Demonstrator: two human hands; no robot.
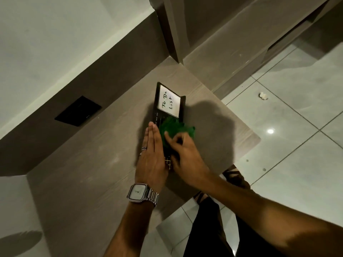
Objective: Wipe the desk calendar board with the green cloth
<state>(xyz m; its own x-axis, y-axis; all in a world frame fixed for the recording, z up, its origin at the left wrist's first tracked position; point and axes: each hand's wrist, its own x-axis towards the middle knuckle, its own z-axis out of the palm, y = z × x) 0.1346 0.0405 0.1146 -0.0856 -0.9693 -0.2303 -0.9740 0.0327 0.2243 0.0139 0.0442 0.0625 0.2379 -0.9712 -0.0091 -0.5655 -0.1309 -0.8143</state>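
Observation:
A black desk calendar board (pixel 157 106) lies flat on the wooden desk (pixel 96 164), with a white "To Do List" panel at its far end. A crumpled green cloth (pixel 174 127) rests on the board's middle. My right hand (pixel 185 154) presses on the cloth, fingers bent and gripping it. My left hand (pixel 151 156) lies flat along the board's left edge, fingers straight and together, a ring and a wristwatch on it. Both hands hide the near part of the board.
A black wall socket plate (pixel 78 111) sits on the brown back panel to the left. The desk's rounded corner (pixel 257 138) is to the right, with tiled floor beyond. A small white scrap (pixel 263 95) lies on the floor. My legs and sandals are below the desk edge.

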